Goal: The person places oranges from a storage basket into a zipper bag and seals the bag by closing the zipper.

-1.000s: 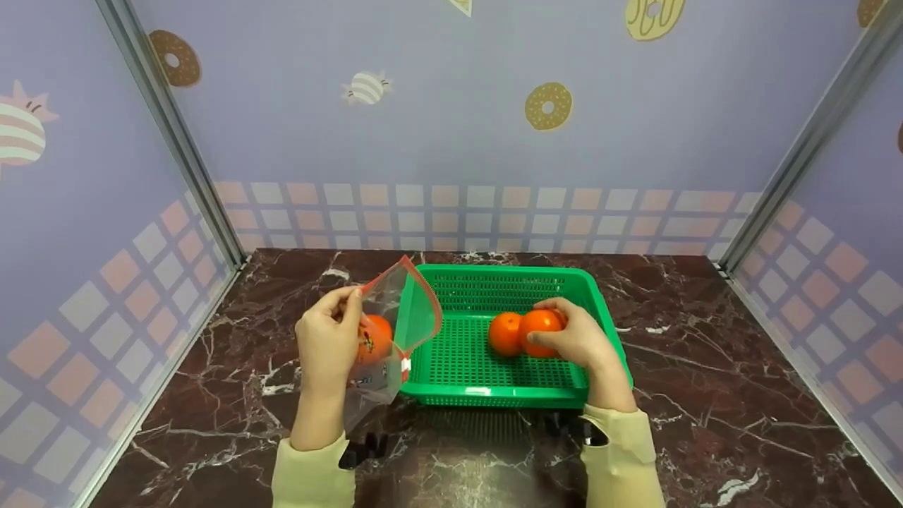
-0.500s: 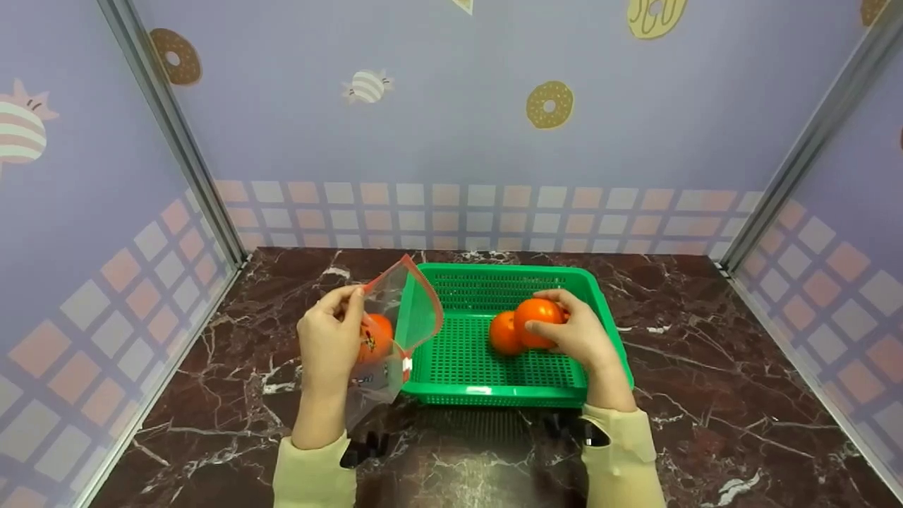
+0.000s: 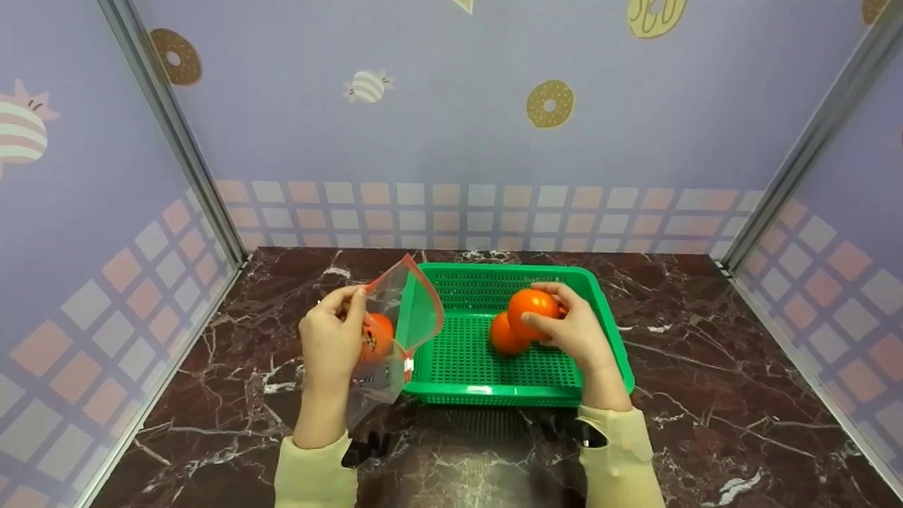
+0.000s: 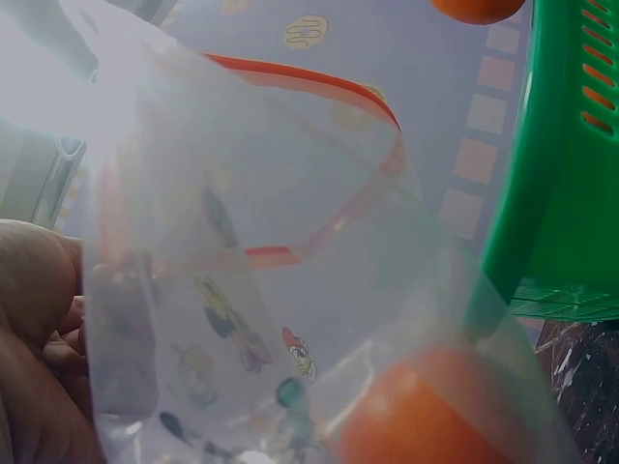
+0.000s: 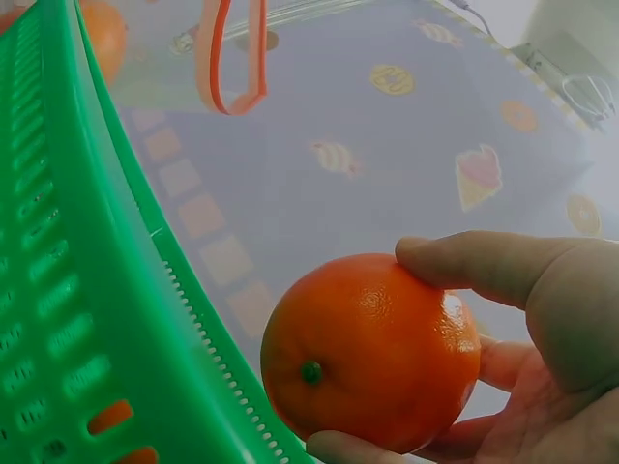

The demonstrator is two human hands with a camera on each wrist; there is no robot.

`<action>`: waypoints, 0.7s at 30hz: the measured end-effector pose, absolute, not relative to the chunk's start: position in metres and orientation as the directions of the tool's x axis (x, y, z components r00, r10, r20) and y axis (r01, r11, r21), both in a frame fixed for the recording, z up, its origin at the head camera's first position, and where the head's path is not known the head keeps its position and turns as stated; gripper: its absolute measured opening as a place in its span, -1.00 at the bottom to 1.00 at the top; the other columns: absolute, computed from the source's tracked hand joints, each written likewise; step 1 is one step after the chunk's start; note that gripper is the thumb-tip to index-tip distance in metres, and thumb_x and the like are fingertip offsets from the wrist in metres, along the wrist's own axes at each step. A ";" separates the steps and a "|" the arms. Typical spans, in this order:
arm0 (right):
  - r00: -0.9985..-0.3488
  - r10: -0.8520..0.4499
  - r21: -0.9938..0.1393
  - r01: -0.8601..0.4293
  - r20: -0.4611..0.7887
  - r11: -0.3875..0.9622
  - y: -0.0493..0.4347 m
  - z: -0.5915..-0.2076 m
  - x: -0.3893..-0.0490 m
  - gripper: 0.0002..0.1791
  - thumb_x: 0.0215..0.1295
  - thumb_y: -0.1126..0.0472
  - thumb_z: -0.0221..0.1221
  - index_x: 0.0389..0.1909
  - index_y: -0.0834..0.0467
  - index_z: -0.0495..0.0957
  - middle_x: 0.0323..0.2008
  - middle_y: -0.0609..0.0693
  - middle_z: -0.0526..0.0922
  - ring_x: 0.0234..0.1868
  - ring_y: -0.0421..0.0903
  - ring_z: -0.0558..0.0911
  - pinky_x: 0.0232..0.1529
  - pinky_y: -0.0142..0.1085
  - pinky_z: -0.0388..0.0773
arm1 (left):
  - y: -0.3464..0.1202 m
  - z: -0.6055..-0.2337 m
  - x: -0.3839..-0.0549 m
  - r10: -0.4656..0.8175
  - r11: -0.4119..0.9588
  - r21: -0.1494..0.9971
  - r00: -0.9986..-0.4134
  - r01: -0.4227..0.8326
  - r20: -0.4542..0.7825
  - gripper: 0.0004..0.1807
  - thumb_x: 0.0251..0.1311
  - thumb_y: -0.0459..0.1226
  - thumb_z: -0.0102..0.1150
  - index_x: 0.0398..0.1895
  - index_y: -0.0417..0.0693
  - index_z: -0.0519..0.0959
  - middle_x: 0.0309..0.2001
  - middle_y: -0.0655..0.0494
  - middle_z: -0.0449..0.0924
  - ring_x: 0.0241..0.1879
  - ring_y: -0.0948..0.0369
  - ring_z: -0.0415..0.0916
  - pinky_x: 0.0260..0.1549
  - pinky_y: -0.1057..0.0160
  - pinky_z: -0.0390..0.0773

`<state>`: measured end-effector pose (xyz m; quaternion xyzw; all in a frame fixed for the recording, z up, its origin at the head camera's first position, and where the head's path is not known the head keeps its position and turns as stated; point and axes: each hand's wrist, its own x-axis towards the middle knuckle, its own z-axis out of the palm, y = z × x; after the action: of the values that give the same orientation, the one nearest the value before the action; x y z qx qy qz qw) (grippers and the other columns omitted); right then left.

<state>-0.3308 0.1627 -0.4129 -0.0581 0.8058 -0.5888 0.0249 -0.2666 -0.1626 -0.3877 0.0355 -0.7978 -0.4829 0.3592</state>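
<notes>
My left hand [image 3: 331, 335] pinches the rim of a clear zip bag [image 4: 242, 329] with a red zip edge and small printed cartoon figures. The bag's mouth gapes toward the basket, and an orange [image 4: 426, 406] lies inside it. In my right hand [image 3: 575, 328], fingers and thumb grip another orange [image 5: 372, 353], raised over the green basket [image 3: 494, 396]. Its small green stem end shows in the right wrist view. One more orange [image 3: 505, 337] sits on the basket floor, partly covered by the held one in the head view.
The basket stands on a dark marbled tabletop [image 3: 705, 367]. Patterned lilac panels [image 3: 451, 127] rise behind and at both sides, with metal posts [image 3: 783, 134] at the corners. The bag overlaps the basket's left rim in the head view.
My right hand has lifted its orange off the basket floor, up and slightly left. The left hand and the bag have hardly moved.
</notes>
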 end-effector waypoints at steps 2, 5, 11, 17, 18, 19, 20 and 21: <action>-0.992 -0.123 -0.953 -0.068 0.033 0.295 0.161 -0.413 -0.330 -0.36 0.30 0.17 0.39 0.39 0.02 0.44 0.30 0.23 0.48 0.25 0.20 0.56 -0.17 -0.21 0.70 | -0.163 -0.388 -0.266 -0.399 0.529 0.795 -0.740 0.296 0.541 -0.81 0.43 -0.28 0.23 -0.17 -0.21 0.77 -0.59 -0.04 0.67 -0.76 0.51 0.30 -0.72 0.51 0.27; -0.992 -0.125 -0.956 -0.067 0.033 0.285 0.158 -0.413 -0.330 -0.36 0.30 0.17 0.40 0.39 0.01 0.45 0.30 0.21 0.49 0.25 0.19 0.56 -0.14 -0.17 0.72 | -0.163 -0.388 -0.266 -0.395 0.532 0.791 -0.737 0.303 0.548 -0.80 0.43 -0.28 0.22 -0.17 -0.23 0.77 -0.59 -0.05 0.67 -0.77 0.50 0.28 -0.73 0.50 0.26; -0.990 -0.133 -0.965 -0.076 0.043 0.253 0.148 -0.410 -0.328 -0.36 0.29 0.17 0.40 0.38 0.01 0.45 0.33 0.18 0.48 0.25 0.19 0.56 -0.06 -0.06 0.73 | -0.162 -0.389 -0.266 -0.394 0.536 0.787 -0.735 0.304 0.552 -0.79 0.45 -0.28 0.21 -0.16 -0.24 0.77 -0.58 -0.06 0.67 -0.78 0.49 0.25 -0.74 0.48 0.21; -0.988 -0.136 -0.970 -0.097 0.068 0.223 0.140 -0.408 -0.327 -0.37 0.28 0.19 0.41 0.37 0.01 0.47 0.32 0.19 0.51 0.22 0.17 0.58 -0.13 -0.16 0.72 | -0.161 -0.388 -0.265 -0.395 0.542 0.784 -0.731 0.303 0.556 -0.80 0.43 -0.29 0.23 -0.18 -0.23 0.78 -0.58 -0.06 0.66 -0.79 0.49 0.22 -0.74 0.48 0.20; -0.988 -0.137 -0.970 -0.102 0.073 0.219 0.139 -0.407 -0.327 -0.36 0.28 0.19 0.41 0.37 0.02 0.47 0.32 0.19 0.52 0.21 0.17 0.58 -0.14 -0.17 0.71 | -0.161 -0.387 -0.265 -0.396 0.546 0.781 -0.729 0.302 0.559 -0.81 0.42 -0.30 0.23 -0.19 -0.23 0.78 -0.59 -0.06 0.66 -0.78 0.48 0.21 -0.73 0.48 0.20; -0.987 -0.139 -0.971 -0.107 0.077 0.216 0.138 -0.407 -0.327 -0.36 0.28 0.18 0.41 0.37 0.02 0.47 0.31 0.19 0.52 0.20 0.17 0.59 -0.16 -0.18 0.71 | -0.161 -0.387 -0.265 -0.397 0.550 0.779 -0.726 0.302 0.562 -0.82 0.42 -0.30 0.24 -0.19 -0.23 0.78 -0.59 -0.05 0.65 -0.77 0.48 0.21 -0.72 0.47 0.20; -0.987 -0.141 -0.971 -0.107 0.078 0.212 0.136 -0.406 -0.326 -0.36 0.28 0.18 0.41 0.37 0.01 0.47 0.31 0.18 0.53 0.20 0.16 0.59 -0.17 -0.19 0.70 | -0.161 -0.386 -0.264 -0.398 0.552 0.777 -0.723 0.303 0.564 -0.82 0.41 -0.31 0.25 -0.20 -0.23 0.78 -0.59 -0.05 0.65 -0.77 0.47 0.20 -0.71 0.47 0.20; -0.986 -0.145 -0.973 -0.109 0.080 0.205 0.134 -0.406 -0.326 -0.36 0.28 0.18 0.41 0.37 0.01 0.47 0.32 0.18 0.53 0.19 0.17 0.59 -0.17 -0.19 0.70 | -0.161 -0.386 -0.264 -0.399 0.555 0.775 -0.721 0.303 0.567 -0.82 0.40 -0.31 0.25 -0.20 -0.23 0.78 -0.59 -0.05 0.64 -0.76 0.46 0.20 -0.70 0.47 0.19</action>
<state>-0.3262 0.1343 -0.4058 -0.0819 0.7760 -0.6253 0.0146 -0.2643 -0.1611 -0.3861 0.0297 -0.7990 -0.4710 0.3726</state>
